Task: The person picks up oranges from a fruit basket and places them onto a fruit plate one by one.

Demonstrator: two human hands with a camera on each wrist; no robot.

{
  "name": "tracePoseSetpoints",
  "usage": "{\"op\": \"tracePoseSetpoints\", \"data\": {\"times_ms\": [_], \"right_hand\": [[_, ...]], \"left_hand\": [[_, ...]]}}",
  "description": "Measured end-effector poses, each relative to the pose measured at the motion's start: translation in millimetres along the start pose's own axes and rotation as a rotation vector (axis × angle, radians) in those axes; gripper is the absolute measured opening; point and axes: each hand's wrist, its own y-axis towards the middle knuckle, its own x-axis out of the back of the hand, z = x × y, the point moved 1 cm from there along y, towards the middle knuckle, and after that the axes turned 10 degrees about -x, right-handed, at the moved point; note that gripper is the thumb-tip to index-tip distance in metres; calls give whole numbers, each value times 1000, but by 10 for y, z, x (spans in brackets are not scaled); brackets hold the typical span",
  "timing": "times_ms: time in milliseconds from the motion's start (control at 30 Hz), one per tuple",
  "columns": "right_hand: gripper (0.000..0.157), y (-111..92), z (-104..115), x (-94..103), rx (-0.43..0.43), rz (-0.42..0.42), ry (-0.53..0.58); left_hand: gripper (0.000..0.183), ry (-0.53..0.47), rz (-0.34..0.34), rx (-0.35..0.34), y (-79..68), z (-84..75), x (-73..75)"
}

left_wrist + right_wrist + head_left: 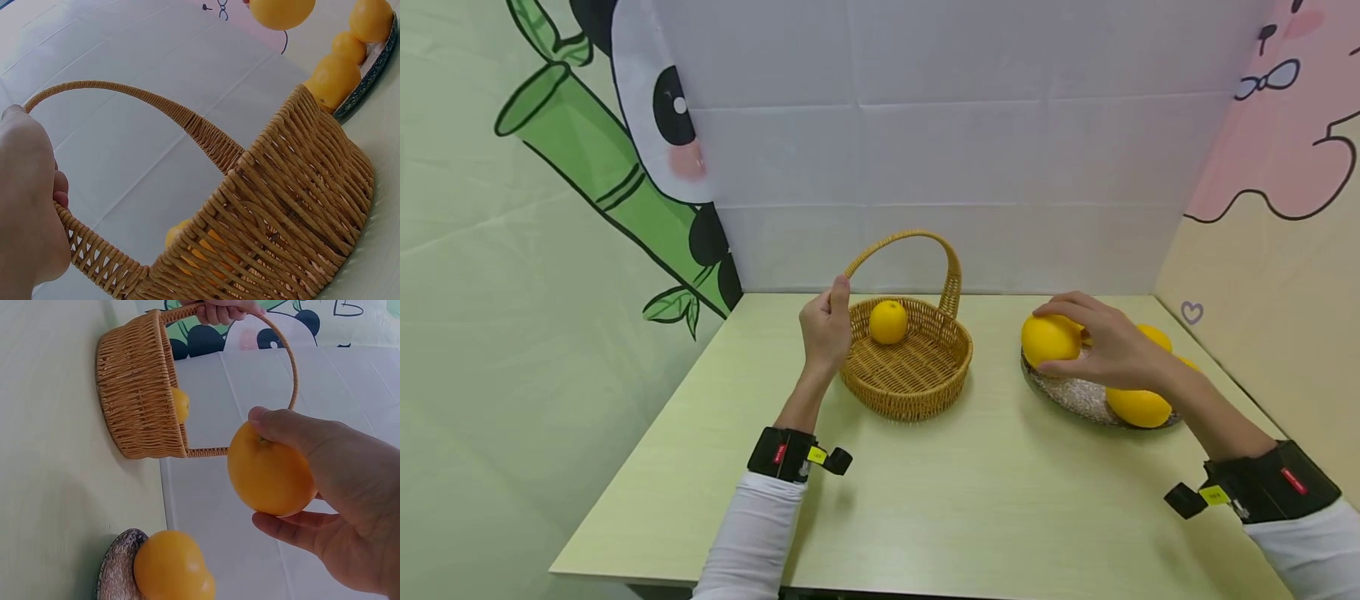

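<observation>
A round woven wicker basket [907, 403] with a tall arched handle stands on the table, and one orange [888, 322] sits inside it toward the back. My left hand [826, 327] grips the left side of the basket's handle; in the left wrist view the fingers wrap around the wicker. My right hand [1108, 343] holds a larger orange [270, 472] between thumb and fingers, raised above the left part of a speckled plate [1075, 397]. Several more yellow-orange fruits [1138, 407] lie on that plate, partly hidden behind my right hand and forearm.
The pale table [955, 508] stretches between basket and plate and toward me. A white cloth wall [947, 158] closes off the back. Printed panels with a panda and bamboo [617, 175] and a pink figure [1277, 158] flank the sides.
</observation>
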Motion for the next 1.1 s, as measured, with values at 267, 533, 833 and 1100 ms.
{"op": "tracePoseSetpoints", "data": {"times_ms": [267,533,833,1100], "right_hand": [[69,-127,-98,66,-26,-32,-62],[67,-263,-213,109,-73,-43,-88],[66,-386,-289,108,-123,-21,-110],[66,-451,-341,9,-174,38,-103]], "left_hand": [[63,-13,3,-5,-9,-7,9],[64,-7,-4,-8,-21,3,4],[64,0,-4,-17,-27,-12,7],[64,-1,-3,-19,-35,-28,16]]}}
